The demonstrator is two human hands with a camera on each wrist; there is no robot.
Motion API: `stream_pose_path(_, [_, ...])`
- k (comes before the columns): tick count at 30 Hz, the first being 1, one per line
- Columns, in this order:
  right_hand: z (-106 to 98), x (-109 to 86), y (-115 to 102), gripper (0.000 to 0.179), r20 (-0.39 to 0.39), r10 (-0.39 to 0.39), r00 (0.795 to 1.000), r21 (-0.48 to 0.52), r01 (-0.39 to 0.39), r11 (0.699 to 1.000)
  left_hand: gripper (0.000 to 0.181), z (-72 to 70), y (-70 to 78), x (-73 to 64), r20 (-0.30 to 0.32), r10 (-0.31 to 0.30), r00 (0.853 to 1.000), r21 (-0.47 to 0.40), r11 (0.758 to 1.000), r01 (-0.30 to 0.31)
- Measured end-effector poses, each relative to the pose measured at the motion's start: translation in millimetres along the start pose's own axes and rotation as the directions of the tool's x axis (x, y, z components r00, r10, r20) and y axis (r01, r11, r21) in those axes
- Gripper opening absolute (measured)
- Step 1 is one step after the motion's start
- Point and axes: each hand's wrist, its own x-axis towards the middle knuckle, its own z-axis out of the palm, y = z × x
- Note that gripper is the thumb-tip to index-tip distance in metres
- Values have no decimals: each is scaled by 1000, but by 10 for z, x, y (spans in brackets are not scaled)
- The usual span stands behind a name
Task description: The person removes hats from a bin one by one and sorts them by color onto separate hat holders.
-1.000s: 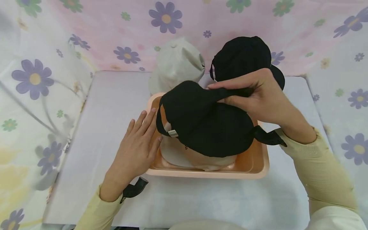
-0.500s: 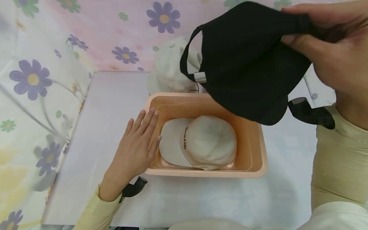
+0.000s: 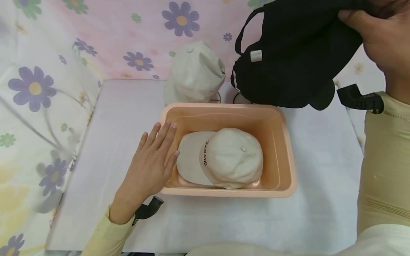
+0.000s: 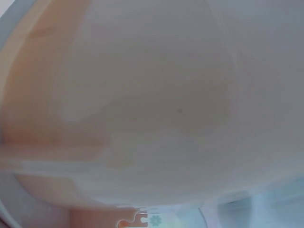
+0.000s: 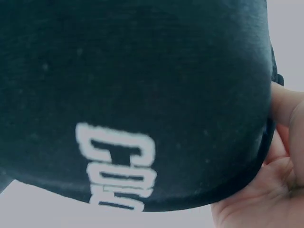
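Note:
In the head view, my right hand point(image 3: 382, 41) holds a black cap point(image 3: 301, 42) at the upper right, thumb pinching its edge. Its back strap and small white label face left. White lettering shows on its dark surface in the right wrist view, with my fingers at its edge. My left hand point(image 3: 148, 160) lies with fingers extended on the left rim of a peach plastic basin point(image 3: 286, 192). Inside the basin, a cream cap point(image 3: 237, 156) with dark lettering sits crown up, brim to the left. Pale blur fills most of the left wrist view.
Behind the basin, an off-white cap point(image 3: 195, 71) stands raised on a support. To its right, a second black cap point(image 3: 242, 80) is mostly hidden by the held one. Flowered cloth point(image 3: 134, 32) walls the back and sides of the white-covered table point(image 3: 105, 142).
My right hand has lifted the black cap out of the basin and carried it up and right, baring the cream cap beneath. My left hand stays on the rim.

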Motion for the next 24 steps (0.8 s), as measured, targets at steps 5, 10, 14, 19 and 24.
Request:
stream_pose_path(5, [67, 58, 152, 26, 14, -47, 999, 5, 47, 999, 61, 7, 4, -4, 11, -4, 1000, -14, 1000, 4])
stream_pose_path(10, [180, 131, 369, 26, 61, -267, 962, -4, 268, 963, 61, 7, 3, -9, 9, -4, 1000, -10, 1000, 4])
stream_pose_path(14, [293, 185, 448, 26, 104, -117, 988, 84, 109, 991, 61, 2, 2, -17, -1, -1, 1000, -6, 1000, 1])
stream_pose_path(19, [408, 245, 500, 27, 202, 18, 979, 133, -46, 990, 61, 1, 14, -28, 2, -2, 1000, -17, 1000, 2])
stream_pose_path(24, [545, 288, 581, 26, 268, 29, 963, 143, -70, 987, 61, 0, 37, -35, -4, 0, 1000, -28, 1000, 0])
